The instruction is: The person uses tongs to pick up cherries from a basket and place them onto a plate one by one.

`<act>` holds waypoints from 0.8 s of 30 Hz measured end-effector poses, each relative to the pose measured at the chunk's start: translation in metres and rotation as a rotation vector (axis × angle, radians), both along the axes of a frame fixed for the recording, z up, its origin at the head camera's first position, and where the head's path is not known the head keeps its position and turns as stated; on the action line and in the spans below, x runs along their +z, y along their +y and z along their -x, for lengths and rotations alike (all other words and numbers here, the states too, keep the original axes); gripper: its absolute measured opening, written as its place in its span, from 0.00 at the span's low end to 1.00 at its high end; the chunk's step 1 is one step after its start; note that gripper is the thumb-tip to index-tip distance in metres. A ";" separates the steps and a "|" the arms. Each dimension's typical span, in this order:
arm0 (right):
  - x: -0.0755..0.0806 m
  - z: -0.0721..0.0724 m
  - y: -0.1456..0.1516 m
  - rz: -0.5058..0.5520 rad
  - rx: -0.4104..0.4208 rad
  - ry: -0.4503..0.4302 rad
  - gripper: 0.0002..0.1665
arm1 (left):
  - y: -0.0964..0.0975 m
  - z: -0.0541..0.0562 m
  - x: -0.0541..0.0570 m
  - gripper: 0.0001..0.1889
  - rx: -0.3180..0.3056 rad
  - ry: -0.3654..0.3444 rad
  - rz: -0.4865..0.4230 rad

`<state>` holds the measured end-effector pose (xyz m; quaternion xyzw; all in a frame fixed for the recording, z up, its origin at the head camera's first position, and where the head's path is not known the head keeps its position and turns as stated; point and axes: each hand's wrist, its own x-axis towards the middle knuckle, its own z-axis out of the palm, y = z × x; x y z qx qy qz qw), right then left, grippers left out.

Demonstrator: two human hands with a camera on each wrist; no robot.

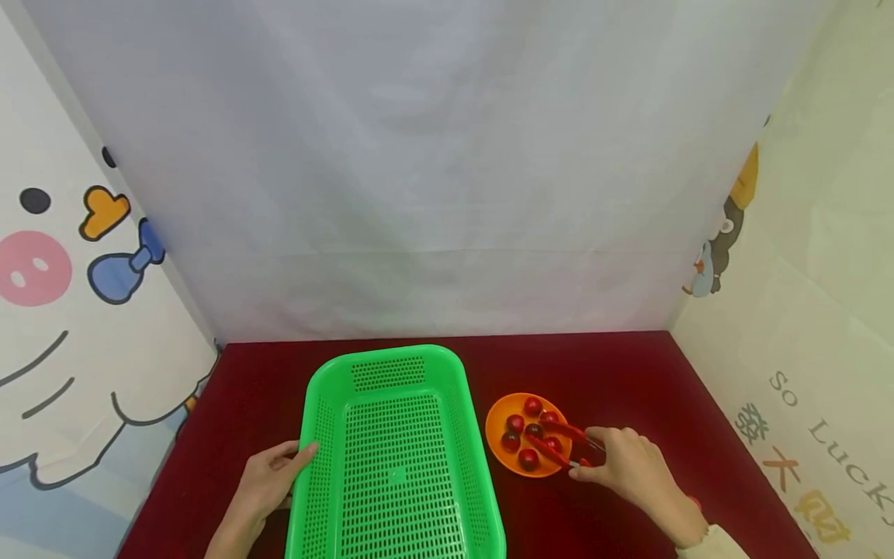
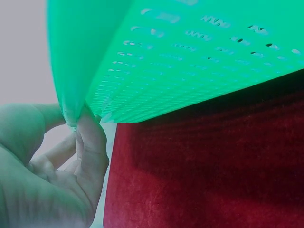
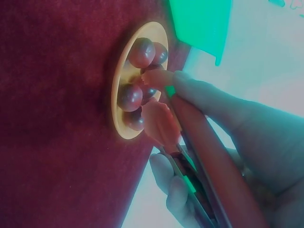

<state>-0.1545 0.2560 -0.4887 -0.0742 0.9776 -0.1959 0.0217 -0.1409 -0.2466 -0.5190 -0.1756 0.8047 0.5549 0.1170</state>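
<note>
My left hand (image 1: 268, 481) pinches the left rim of a long green perforated basket (image 1: 398, 435) between thumb and fingers. In the left wrist view the holed outside of the basket (image 2: 190, 61) stands above the red cloth; whether it touches the cloth is unclear. My right hand (image 1: 635, 466) grips red-tipped tongs (image 1: 549, 450) over an orange plate (image 1: 494, 427). Several small round dark-red fruits (image 1: 528, 460) lie on the plate. In the right wrist view the tongs' tips are apart among the fruits (image 3: 130, 96); whether they touch one is hidden.
Dark red cloth (image 1: 580, 373) covers the table. A pale curtain (image 1: 447, 194) hangs behind it, with printed panels at the left and right sides. The plate sits close to the basket's right side.
</note>
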 end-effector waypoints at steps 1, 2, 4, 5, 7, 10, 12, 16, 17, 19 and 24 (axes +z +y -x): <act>0.001 0.000 0.000 0.000 -0.002 0.002 0.37 | 0.000 0.000 0.000 0.39 0.002 0.002 -0.006; 0.001 -0.001 0.001 0.001 -0.002 0.007 0.37 | 0.000 0.000 0.000 0.38 0.003 0.002 -0.009; 0.003 -0.002 0.002 0.005 -0.005 0.018 0.38 | 0.000 0.000 0.000 0.38 0.003 -0.001 -0.001; 0.003 -0.002 0.003 0.009 -0.006 0.026 0.38 | 0.000 0.001 0.000 0.39 0.002 -0.004 0.005; 0.004 -0.002 0.005 0.020 -0.006 0.042 0.38 | -0.001 0.001 0.001 0.39 0.000 -0.008 0.012; 0.003 -0.003 0.009 0.034 -0.012 0.067 0.39 | -0.001 0.001 0.001 0.40 -0.001 -0.014 0.017; 0.002 -0.003 0.012 0.040 -0.021 0.082 0.38 | -0.001 0.001 0.001 0.40 0.000 -0.016 0.014; -0.003 -0.005 0.018 0.054 -0.057 0.105 0.36 | -0.001 0.000 0.001 0.41 0.005 -0.013 0.006; -0.005 -0.005 0.020 0.057 -0.068 0.110 0.35 | -0.001 0.000 0.001 0.41 0.005 -0.011 0.004; -0.008 -0.006 0.023 0.064 -0.086 0.130 0.35 | 0.000 -0.001 0.001 0.42 0.004 -0.008 0.004; -0.013 -0.007 0.029 0.072 -0.123 0.194 0.38 | 0.000 -0.001 0.002 0.42 0.001 -0.004 -0.004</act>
